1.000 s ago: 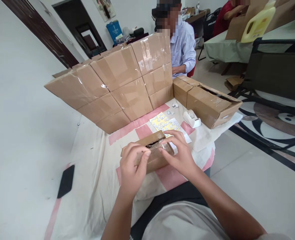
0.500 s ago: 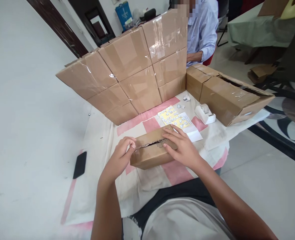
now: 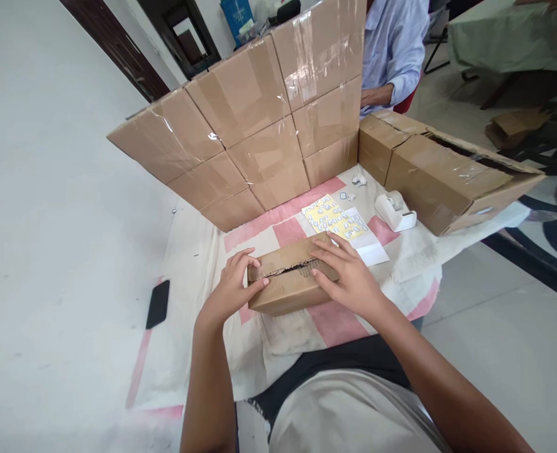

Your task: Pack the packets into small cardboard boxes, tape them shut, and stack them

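A small brown cardboard box [image 3: 290, 296] lies on the cloth-covered table in front of me, a ragged dark gap running along its top seam. My left hand [image 3: 236, 286] touches the box's left end, thumb on top and fingers apart at the far corner. Across the right part of the top rests my right hand [image 3: 349, 274], its fingers spread. Just beyond the box are a yellow sheet with small printed stickers [image 3: 328, 214] and a white paper [image 3: 371, 251]. A white tape dispenser [image 3: 395, 212] stands to their right.
A tall panel of taped cardboard [image 3: 264, 138] stands at the back. Larger cardboard boxes [image 3: 432, 176] line the right side. A black phone [image 3: 158, 304] lies at the left on the cloth [image 3: 188, 352]. Behind the panel sits a person in a blue shirt [image 3: 394, 50].
My left hand's fingers have opened from a pinch at the box's left corner and now rest spread on that end. The view has shifted slightly.
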{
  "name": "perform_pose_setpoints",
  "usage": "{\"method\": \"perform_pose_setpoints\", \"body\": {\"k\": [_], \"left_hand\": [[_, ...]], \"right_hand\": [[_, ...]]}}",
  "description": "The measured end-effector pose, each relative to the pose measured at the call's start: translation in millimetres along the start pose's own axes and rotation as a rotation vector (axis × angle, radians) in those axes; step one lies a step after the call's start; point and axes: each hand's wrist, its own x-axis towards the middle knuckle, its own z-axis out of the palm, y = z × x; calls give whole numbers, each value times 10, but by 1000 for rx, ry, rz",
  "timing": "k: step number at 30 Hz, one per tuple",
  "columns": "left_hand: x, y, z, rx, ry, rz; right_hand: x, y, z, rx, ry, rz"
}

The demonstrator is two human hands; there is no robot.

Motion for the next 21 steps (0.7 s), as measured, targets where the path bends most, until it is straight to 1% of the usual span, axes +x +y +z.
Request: {"method": "perform_pose_setpoints", "body": {"k": [3, 6, 8, 10, 13, 16, 18, 21], "left_hand": [[17, -99, 17, -59, 9, -34], [61, -220, 61, -229, 10, -64], [113, -290, 124, -361, 17, -58], [174, -343, 217, -450, 50, -48], [240, -383, 363, -519, 120, -65], [220, -392, 428, -576, 152, -86], [149, -405, 415, -604, 115, -87], [-10, -460, 389, -699, -29, -87]], "right_hand": [[0, 3, 0, -6, -3, -4], [-1, 16, 2, -12, -4, -12], [-2, 24, 4, -14, -3, -16], [-4, 27, 6, -14, 1, -19], [-8, 24, 14, -12, 7, -18], [-11, 17, 29, -10, 17, 3], [-15, 16, 48, -10, 38, 25], [-31, 22, 102, 22, 72, 40]]}}
